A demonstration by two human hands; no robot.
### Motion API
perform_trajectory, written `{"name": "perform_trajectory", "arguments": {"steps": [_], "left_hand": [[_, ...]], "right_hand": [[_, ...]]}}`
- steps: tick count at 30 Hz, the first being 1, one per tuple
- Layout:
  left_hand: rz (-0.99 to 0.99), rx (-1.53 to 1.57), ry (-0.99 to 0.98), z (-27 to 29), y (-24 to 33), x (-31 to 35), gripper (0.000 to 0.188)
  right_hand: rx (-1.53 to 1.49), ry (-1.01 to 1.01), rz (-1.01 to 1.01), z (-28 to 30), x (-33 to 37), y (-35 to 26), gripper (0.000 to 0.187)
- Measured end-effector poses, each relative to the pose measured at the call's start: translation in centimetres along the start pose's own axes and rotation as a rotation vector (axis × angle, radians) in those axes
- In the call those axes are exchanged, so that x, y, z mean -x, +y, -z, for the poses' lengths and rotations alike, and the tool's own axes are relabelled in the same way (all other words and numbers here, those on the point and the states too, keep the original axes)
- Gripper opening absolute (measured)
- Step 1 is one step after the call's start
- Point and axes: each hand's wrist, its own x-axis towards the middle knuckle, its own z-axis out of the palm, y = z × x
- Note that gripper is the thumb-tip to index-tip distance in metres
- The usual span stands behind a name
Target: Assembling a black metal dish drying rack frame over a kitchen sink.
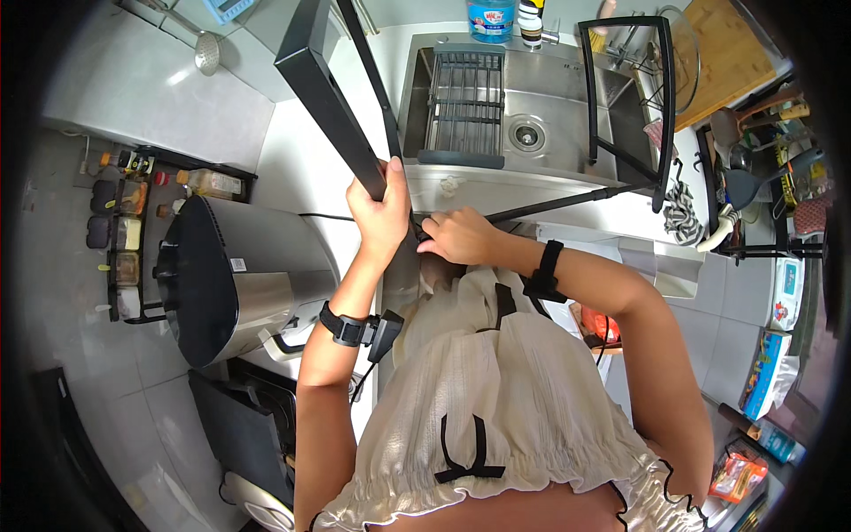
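A black metal rack frame [332, 115] rises in front of me on the left, its flat bars tilted toward the far wall. My left hand [381, 213] is wrapped around the lower part of these bars, thumb pointing up. Close beside it, near my waist, my right hand [461, 238] has its fingers curled at the frame's lower corner. What its fingertips grip there is partly hidden. A thin black bar [567, 203] runs right from this hand to a rectangular end frame [667, 106] standing over the right side of the sink.
The steel sink [554, 170] holds a grey draining basket [461, 160]. A blue bottle [490, 19] stands behind it. Left is a black-and-silver appliance [208, 293] next to a spice rack [113, 284]. On the right are a wooden board [722, 53] and hanging utensils [753, 182].
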Motion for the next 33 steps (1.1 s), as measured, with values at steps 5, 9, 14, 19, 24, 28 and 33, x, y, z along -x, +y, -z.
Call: {"name": "perform_trajectory", "arguments": {"steps": [5, 9, 14, 19, 24, 28, 33], "left_hand": [[0.026, 0.060, 0.004, -0.1, 0.3, 0.2, 0.027], [0.008, 0.045, 0.029, -0.4, 0.4, 0.4, 0.026], [-0.011, 0.078, 0.035, 0.0, -0.3, 0.8, 0.024], [-0.047, 0.068, -0.015, 0.1, -0.8, 1.0, 0.019], [-0.011, 0.101, 0.039, 0.3, -0.8, 2.0, 0.019], [-0.009, 0.109, 0.053, 0.7, -1.1, 2.1, 0.021], [-0.053, 0.135, -0.071, 0.7, -1.0, 1.6, 0.026]], "right_hand": [[-0.039, 0.137, -0.079, -1.1, 0.2, -0.9, 0.034], [-0.032, 0.058, -0.120, -1.2, 0.4, -1.0, 0.031], [-0.005, 0.043, -0.103, -1.3, 0.3, -1.1, 0.030], [-0.008, -0.002, -0.120, -0.9, 0.1, -1.1, 0.032], [-0.094, -0.043, -0.112, -0.5, 0.4, -1.3, 0.033], [-0.105, -0.163, -0.121, 0.1, 0.3, -1.2, 0.034], [-0.109, 0.150, 0.023, 6.7, 2.9, 0.9, 0.028]]}}
